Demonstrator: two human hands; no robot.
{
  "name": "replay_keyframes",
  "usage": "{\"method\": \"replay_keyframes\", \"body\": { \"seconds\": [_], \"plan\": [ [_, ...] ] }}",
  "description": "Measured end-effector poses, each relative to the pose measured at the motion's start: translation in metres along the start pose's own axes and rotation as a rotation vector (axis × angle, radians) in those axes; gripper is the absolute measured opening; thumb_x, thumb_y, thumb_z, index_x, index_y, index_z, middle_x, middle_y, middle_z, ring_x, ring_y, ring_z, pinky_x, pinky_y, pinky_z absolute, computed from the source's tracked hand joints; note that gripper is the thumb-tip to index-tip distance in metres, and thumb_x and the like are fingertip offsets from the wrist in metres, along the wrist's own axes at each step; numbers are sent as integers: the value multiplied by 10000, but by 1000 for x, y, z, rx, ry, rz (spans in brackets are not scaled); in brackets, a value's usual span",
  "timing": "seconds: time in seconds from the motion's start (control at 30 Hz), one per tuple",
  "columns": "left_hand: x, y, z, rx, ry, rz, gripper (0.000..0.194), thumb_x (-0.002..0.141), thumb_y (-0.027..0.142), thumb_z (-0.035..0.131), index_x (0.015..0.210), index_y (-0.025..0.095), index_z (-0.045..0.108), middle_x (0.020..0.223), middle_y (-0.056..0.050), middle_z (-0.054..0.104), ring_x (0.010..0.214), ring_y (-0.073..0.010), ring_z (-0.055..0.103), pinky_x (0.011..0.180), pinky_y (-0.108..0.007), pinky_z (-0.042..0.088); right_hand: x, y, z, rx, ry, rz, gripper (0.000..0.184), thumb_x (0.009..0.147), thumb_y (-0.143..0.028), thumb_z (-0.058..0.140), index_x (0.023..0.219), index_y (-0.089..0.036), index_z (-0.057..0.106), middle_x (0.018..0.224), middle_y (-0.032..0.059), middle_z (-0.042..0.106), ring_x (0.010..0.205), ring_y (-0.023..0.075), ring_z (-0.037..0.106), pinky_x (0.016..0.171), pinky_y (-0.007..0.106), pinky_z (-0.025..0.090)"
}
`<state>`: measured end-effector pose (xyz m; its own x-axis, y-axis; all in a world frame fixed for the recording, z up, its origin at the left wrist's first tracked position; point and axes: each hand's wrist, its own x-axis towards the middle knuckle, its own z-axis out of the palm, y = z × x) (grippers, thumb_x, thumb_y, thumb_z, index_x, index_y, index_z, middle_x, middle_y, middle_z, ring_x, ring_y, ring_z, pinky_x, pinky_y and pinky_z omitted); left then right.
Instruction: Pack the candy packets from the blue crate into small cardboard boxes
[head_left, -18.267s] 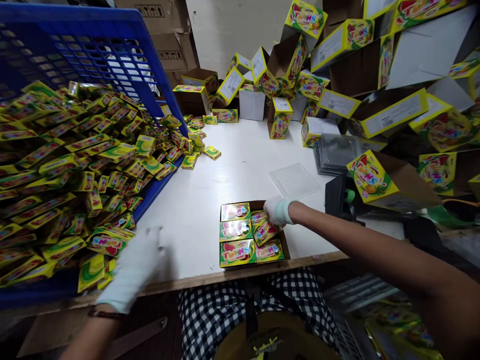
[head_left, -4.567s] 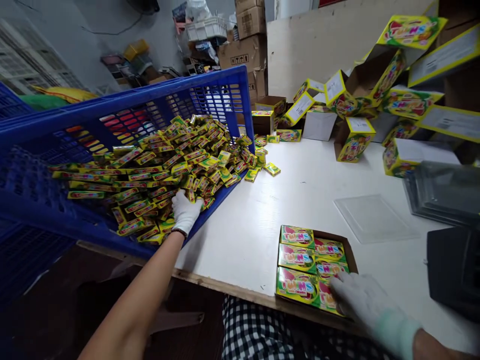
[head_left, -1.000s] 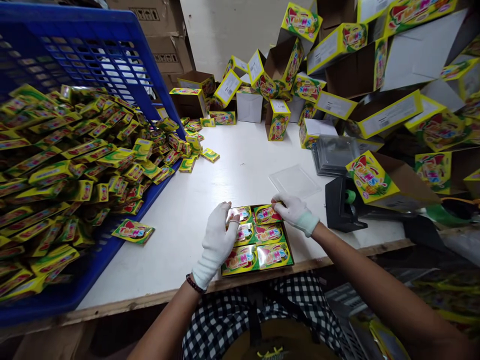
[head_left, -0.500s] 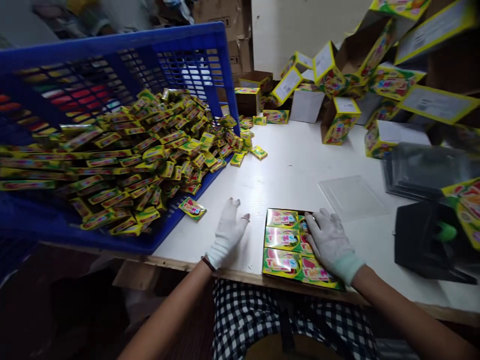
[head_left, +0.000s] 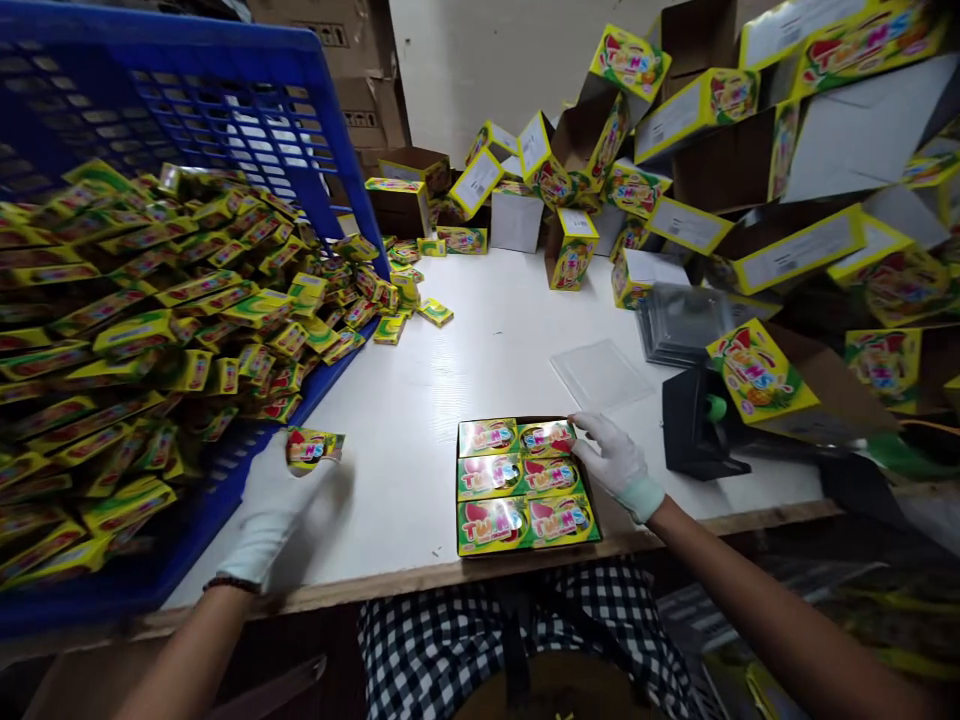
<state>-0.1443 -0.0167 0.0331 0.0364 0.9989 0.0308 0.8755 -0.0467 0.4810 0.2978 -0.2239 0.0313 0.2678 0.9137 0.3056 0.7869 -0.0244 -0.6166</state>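
packets (head_left: 489,476) fill an open box (head_left: 591,492) in two columns of three at the near edge of a white table (head_left: 480,350), as a person in white gloves and checked cloth (head_left: 420,630) works with both arms spread. the right hand (head_left: 611,460) is at the box's far right corner, its fingertips touching the edge beside the far right packet, whose lettering stands upside down against the others; whether finger and thumb are closed on anything cannot be told. to the left, well apart from the box, the left hand (head_left: 281,495) reaches a single packet (head_left: 307,449) beside the crate, fingers at its left side and thumb near its right end, though whether they are clamped on it cannot be told. a dark bracelet (head_left: 234,582) circles the left wrist. a blue crate (head_left: 341,165) at left holds a heap (head_left: 187,310) of similar packets, with a few spilled past its far right corner onto the table. a clear sheet (head_left: 600,373) lies flat beyond the box, near a stack of clear trays (head_left: 684,322) and a black stand (head_left: 694,430) with a green part. yellow cartons (head_left: 757,372), many open and tipped, pile up at far right.
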Motion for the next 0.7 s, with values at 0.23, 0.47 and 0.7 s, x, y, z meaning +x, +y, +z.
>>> {"method": "replay_keyframes", "body": {
  "seconds": [0.23, 0.47, 0.7],
  "plan": [
    [-72, 145, 53, -793, -173, 383, 946, 775, 542, 647, 1513, 93, 261, 1567, -207, 332, 1421, -330, 380, 1189, -491, 295, -3, -13, -1, -189, -134, -117, 319, 937, -218, 485, 1233, -178, 598, 1338, 147, 606, 1200, 276, 586, 1009, 444, 493],
    [-91, 189, 60, -565, -113, 550, 836, 780, 514, 683, 1449, 117, 379, 1447, -202, 478, 1358, -340, 453, 1157, -524, 347, 7, -24, -21, -148, -240, -35, 440, 873, -239, 585, 1305, -162, 543, 1320, 159, 566, 1185, 276, 565, 985, 426, 497],
    [-111, 227, 51, -271, 27, 936, 992, 727, 398, 727, 1537, 181, 197, 1317, -189, 521, 1190, -337, 548, 991, -497, 481, 16, -67, -22, 525, -299, 105, 569, 888, -434, 625, 1391, -209, 484, 1171, 90, 689, 1050, 229, 659, 923, 402, 543]
  ]
}}
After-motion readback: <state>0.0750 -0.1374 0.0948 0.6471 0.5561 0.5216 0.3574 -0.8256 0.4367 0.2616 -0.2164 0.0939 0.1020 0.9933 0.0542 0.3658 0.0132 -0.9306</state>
